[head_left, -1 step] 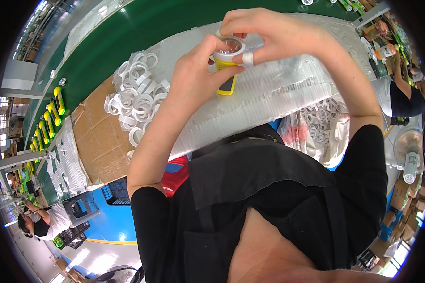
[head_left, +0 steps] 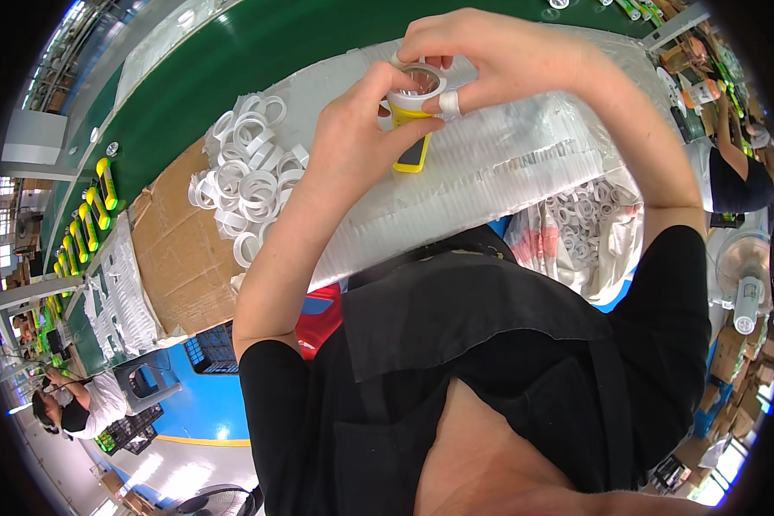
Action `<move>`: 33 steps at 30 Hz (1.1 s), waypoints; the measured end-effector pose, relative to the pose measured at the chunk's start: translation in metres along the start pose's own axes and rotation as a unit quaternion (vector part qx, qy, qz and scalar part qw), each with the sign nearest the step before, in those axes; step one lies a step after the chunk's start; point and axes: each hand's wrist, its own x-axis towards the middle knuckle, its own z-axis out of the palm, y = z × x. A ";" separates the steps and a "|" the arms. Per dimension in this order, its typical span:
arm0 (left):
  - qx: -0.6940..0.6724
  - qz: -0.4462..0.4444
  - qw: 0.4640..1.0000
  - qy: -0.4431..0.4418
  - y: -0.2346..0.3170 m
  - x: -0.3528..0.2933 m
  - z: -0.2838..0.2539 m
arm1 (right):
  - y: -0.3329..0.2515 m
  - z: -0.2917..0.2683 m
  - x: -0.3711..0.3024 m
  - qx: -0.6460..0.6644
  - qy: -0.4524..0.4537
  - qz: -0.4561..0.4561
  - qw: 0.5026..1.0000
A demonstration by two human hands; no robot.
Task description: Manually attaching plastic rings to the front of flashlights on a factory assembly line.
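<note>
A yellow flashlight (head_left: 414,158) with a dark panel on its body is held up over the bench, its round clear lens facing me. Around its head sits a white plastic ring (head_left: 430,101). My left hand (head_left: 363,125) is closed about the head from the left, thumb below and a finger at the rim. From the far right side, my right hand (head_left: 482,62) pinches the ring between thumb and fingers; white tape wraps its thumb and a fingertip. Beside my left forearm lies a heap of loose white rings (head_left: 248,176).
Wrapped sheeting (head_left: 499,159) and brown cardboard (head_left: 181,254) cover the near bench. Behind runs a green conveyor (head_left: 318,39); yellow-green flashlights (head_left: 90,215) stand at left. An open sack (head_left: 576,232) of rings hangs below the edge. Co-workers (head_left: 90,404) are on both sides.
My right hand has shifted slightly upward, and its forearm has swung a little outward to the right. Both hands keep their hold on the flashlight and ring.
</note>
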 end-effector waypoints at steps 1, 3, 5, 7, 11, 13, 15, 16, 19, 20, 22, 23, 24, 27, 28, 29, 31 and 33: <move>-0.015 0.006 1.000 0.019 -0.002 0.002 0.003 | -0.006 -0.006 0.001 -0.007 0.033 -0.049 0.998; -0.025 0.011 0.999 0.022 -0.003 0.005 0.007 | -0.014 -0.033 0.009 0.004 -0.050 -0.032 0.998; -0.035 0.017 0.999 0.023 -0.003 0.005 0.009 | -0.015 -0.040 0.011 0.016 -0.133 -0.014 0.991; -0.039 0.023 0.999 0.022 -0.004 0.006 0.010 | -0.013 -0.038 0.011 0.035 -0.140 -0.044 0.989; -0.041 0.026 0.998 0.029 -0.004 0.003 0.013 | -0.016 -0.035 0.010 0.047 -0.130 -0.048 0.989; -0.049 0.043 0.997 0.051 -0.006 0.002 0.015 | -0.015 -0.030 0.009 0.017 -0.100 -0.051 0.994; -0.051 0.047 0.996 0.048 -0.007 0.004 0.017 | -0.015 -0.028 0.006 -0.005 -0.098 -0.033 0.995; -0.048 0.051 0.996 0.046 -0.007 0.004 0.017 | -0.015 -0.027 0.005 -0.026 -0.093 -0.018 0.995; -0.040 0.072 0.995 0.050 -0.008 0.006 0.020 | -0.019 -0.025 0.002 -0.031 -0.068 0.008 0.997; -0.042 0.074 0.995 0.052 -0.007 0.006 0.021 | -0.021 -0.024 0.000 -0.034 -0.070 0.009 0.997; -0.022 0.075 0.996 0.050 -0.007 0.005 0.021 | -0.021 -0.021 -0.005 -0.028 -0.039 0.024 0.999; -0.021 0.078 0.995 0.054 -0.007 0.005 0.020 | -0.021 -0.019 -0.005 -0.033 -0.039 0.023 0.998; -0.018 0.070 0.996 0.047 -0.006 0.003 0.019 | -0.020 -0.016 -0.006 -0.034 -0.019 0.011 0.999; -0.014 0.071 0.997 0.042 -0.007 0.006 0.025 | -0.023 -0.010 -0.013 -0.044 0.012 0.043 0.998; -0.008 0.070 0.997 0.045 -0.008 0.006 0.026 | -0.024 -0.007 -0.013 -0.047 0.018 0.079 0.996; -0.006 0.078 0.996 0.049 -0.009 0.008 0.028 | -0.021 -0.002 -0.014 -0.085 0.047 0.091 0.991; 0.017 0.096 0.991 0.094 -0.012 0.009 0.034 | -0.009 0.019 -0.012 -0.093 0.063 0.191 0.975; 0.051 0.081 0.988 0.119 -0.008 0.011 0.037 | 0.002 0.038 -0.008 -0.157 0.174 0.198 0.952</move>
